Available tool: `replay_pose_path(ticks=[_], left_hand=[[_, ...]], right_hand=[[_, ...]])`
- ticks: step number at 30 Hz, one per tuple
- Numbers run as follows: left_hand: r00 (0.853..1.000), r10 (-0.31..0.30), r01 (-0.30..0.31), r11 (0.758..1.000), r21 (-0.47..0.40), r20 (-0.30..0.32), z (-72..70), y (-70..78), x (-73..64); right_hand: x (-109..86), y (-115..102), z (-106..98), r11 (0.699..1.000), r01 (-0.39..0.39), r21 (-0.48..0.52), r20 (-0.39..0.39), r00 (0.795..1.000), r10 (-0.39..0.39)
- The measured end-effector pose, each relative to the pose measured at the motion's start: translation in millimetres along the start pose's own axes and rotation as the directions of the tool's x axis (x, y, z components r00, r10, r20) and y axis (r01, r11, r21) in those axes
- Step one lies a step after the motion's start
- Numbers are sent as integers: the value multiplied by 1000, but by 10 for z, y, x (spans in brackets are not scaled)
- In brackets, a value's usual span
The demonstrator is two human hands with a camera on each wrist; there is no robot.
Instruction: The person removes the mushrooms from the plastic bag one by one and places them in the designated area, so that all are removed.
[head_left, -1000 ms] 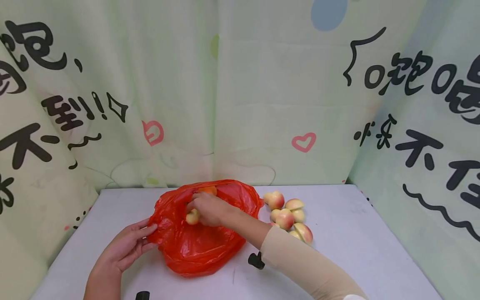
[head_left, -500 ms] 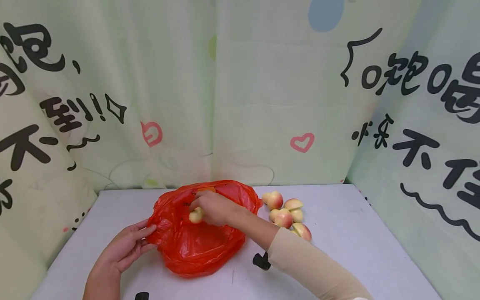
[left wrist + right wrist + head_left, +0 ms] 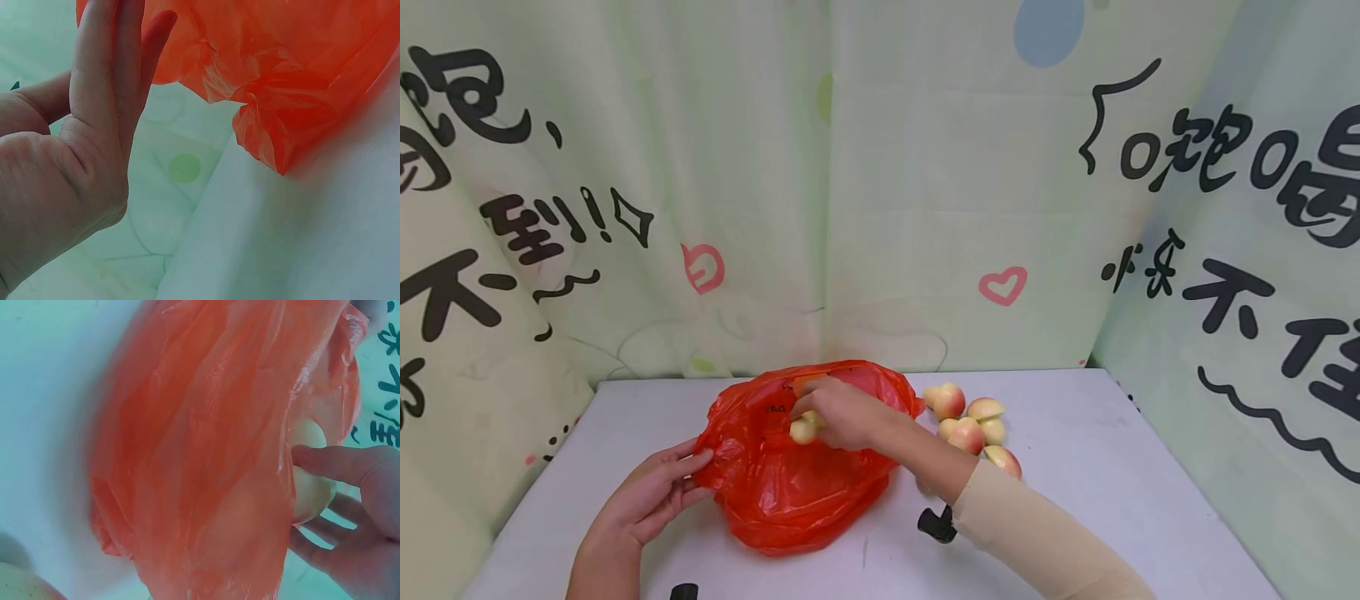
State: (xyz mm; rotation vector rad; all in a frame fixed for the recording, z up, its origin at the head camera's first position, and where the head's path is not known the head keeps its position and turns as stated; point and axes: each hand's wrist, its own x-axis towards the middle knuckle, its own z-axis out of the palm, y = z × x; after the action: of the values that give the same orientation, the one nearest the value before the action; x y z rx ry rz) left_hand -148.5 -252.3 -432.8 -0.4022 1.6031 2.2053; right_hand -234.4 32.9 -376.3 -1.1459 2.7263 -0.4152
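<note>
A crumpled red plastic bag [image 3: 797, 500] stands on the table with its mouth spread. My left hand [image 3: 651, 492] pinches the bag's left rim between thumb and fingers; in the left wrist view the fingers run up beside the red plastic. Over the bag's mouth, my right hand [image 3: 846, 414] holds a pale yellow, two-lobed fruit [image 3: 803, 428]. The right wrist view shows thumb and fingers round this fruit [image 3: 312, 497], partly behind the bag's side. An orange patch [image 3: 808, 382] shows at the back of the mouth, partly covered by the hand.
Several yellow-and-red fruits [image 3: 966, 435] lie in a cluster on the white table [image 3: 1090, 492], right of the bag. A black object [image 3: 937, 525] sits by the right forearm and another [image 3: 684, 592] at the bottom edge. A printed curtain [image 3: 902, 208] encloses the table.
My right hand has shifted slightly to the right with the fruit, uncovering dark print on the bag's inside. The left hand and the bag's rim have hardly moved.
</note>
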Motion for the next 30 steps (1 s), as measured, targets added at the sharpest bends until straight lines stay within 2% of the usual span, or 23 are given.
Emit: replay_pose_path(ticks=[4, 11, 30], left_hand=[[1000, -1, 1, 1000, 0, 1, 4, 3, 3], [1000, -3, 3, 1000, 4, -1, 8, -1, 3], [1000, -11, 11, 1000, 11, -11, 7, -10, 17]], right_hand=[[-44, 17, -38, 999, -21, 37, -5, 1000, 21], [-132, 42, -102, 1000, 14, 20, -29, 999, -13], [-462, 146, -235, 990, 46, 130, -54, 998, -39]])
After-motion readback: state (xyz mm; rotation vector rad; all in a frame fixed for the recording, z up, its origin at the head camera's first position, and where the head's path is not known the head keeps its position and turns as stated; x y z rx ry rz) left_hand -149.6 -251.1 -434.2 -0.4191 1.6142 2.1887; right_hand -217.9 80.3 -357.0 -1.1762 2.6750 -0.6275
